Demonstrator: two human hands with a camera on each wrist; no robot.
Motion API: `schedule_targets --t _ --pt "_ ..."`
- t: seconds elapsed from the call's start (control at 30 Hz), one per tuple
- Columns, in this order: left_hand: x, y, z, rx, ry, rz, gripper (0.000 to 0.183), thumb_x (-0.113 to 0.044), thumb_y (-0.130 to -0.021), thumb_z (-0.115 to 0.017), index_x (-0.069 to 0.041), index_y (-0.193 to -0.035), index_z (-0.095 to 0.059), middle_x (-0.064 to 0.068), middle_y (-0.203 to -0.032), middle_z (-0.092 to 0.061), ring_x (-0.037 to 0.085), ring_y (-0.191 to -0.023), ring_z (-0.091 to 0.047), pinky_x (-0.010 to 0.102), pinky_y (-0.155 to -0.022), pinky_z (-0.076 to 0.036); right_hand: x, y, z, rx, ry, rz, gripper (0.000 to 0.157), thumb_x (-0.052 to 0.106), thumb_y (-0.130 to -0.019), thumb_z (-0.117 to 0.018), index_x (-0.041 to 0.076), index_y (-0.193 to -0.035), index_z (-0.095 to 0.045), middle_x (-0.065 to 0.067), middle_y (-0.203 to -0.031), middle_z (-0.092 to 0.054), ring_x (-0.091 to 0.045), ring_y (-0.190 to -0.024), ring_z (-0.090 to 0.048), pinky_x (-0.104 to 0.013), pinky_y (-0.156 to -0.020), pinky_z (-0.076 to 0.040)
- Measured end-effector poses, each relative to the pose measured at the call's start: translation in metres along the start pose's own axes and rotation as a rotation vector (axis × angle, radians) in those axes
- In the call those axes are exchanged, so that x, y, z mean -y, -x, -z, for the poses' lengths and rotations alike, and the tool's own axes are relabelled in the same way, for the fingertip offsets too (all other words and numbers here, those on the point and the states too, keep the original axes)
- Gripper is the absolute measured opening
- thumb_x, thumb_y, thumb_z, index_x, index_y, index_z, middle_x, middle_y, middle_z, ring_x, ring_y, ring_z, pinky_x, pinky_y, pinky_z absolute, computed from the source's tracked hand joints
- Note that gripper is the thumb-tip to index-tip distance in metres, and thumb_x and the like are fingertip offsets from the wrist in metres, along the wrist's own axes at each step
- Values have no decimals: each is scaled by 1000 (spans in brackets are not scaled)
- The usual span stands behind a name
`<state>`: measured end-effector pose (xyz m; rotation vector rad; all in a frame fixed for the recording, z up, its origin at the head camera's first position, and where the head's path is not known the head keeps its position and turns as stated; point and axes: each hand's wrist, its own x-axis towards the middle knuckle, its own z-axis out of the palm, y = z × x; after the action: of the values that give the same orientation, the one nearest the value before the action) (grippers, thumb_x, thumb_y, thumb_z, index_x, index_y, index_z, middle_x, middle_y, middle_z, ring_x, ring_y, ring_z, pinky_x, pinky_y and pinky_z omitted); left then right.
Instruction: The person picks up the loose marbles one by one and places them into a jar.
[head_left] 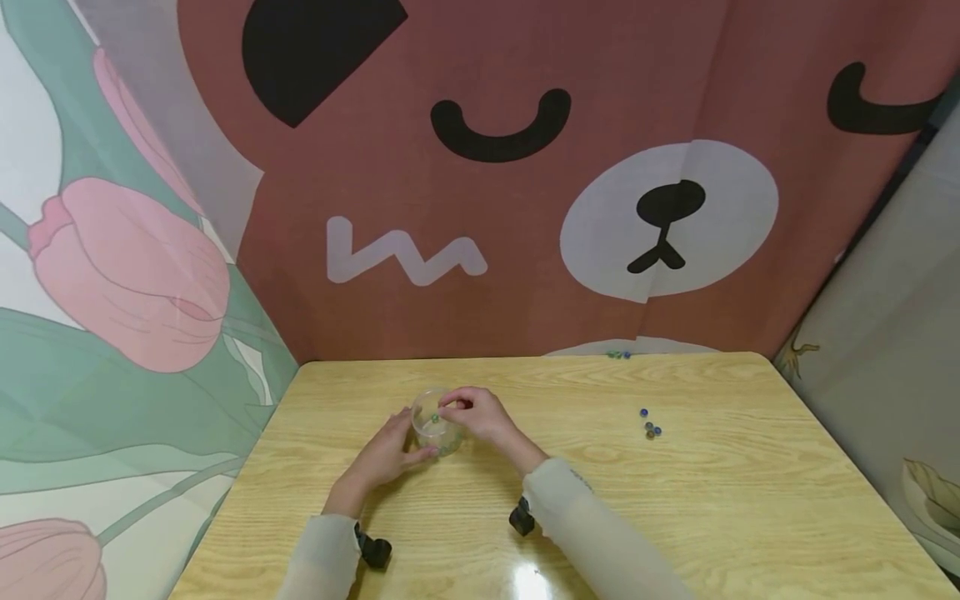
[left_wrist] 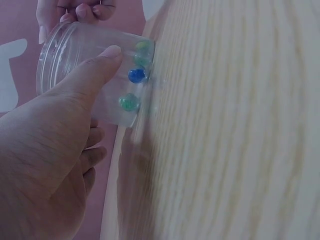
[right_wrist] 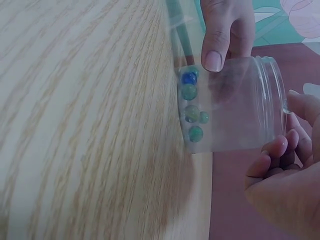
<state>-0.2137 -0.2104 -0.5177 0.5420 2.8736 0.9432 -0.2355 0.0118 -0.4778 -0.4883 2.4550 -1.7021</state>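
A clear plastic jar (head_left: 426, 429), lidless, stands on the table with several glass marbles (right_wrist: 189, 92) in green and blue on its bottom. My left hand (head_left: 386, 450) holds the jar from the side, its thumb laid along the wall in the left wrist view. Over the jar's mouth, the curled thumb and fingers of my right hand (head_left: 483, 414) come together right at the rim (right_wrist: 272, 95). Just below those fingertips a green marble (head_left: 435, 418) shows in the head view. Whether the fingertips still pinch a marble I cannot tell.
Several loose marbles (head_left: 649, 426), blue and brownish, lie on the right of the wooden table (head_left: 720, 500). More small marbles (head_left: 618, 355) sit at the far edge by the printed cloth (head_left: 517, 308). A black wrist camera (head_left: 522, 517) hangs under the right sleeve.
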Motion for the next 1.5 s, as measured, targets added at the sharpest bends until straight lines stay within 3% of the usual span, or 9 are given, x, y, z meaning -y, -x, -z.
schedule_targets --t 0.4,1.03,1.23,1.5 --pt "-4 0 -2 -4 1 20 94 -51 -91 -72 -5 -160 -28 25 -163 -24 51 -149 -21 68 -117 -22 0 0 0 -9 -13 -41 26 19 -96 -73 4 -117 -75 2 -79 -53 -14 -70 -45 -25 -61 -40" --pt "-1 2 -4 -6 8 51 97 -53 -91 -72 -3 -160 -26 29 -162 -23 53 -148 -19 69 -117 -20 -1 1 0 -11 -20 -51 23 26 -95 -74 11 -112 -77 3 -83 -55 -13 -76 -48 -25 -64 -42" --pt "0 4 -3 -5 37 44 96 -52 -90 -73 -5 -160 -27 27 -163 -24 53 -148 -19 70 -117 -19 -6 4 9 21 -39 -29 33 28 -96 -73 8 -122 -73 1 -87 -57 -14 -78 -49 -27 -67 -43" --pt "0 3 -2 -6 35 45 97 -55 -89 -72 -5 -160 -28 28 -162 -24 53 -148 -19 70 -116 -20 -15 10 34 10 -52 -2 36 26 -96 -73 12 -129 -69 -2 -94 -57 -16 -82 -51 -29 -70 -45"
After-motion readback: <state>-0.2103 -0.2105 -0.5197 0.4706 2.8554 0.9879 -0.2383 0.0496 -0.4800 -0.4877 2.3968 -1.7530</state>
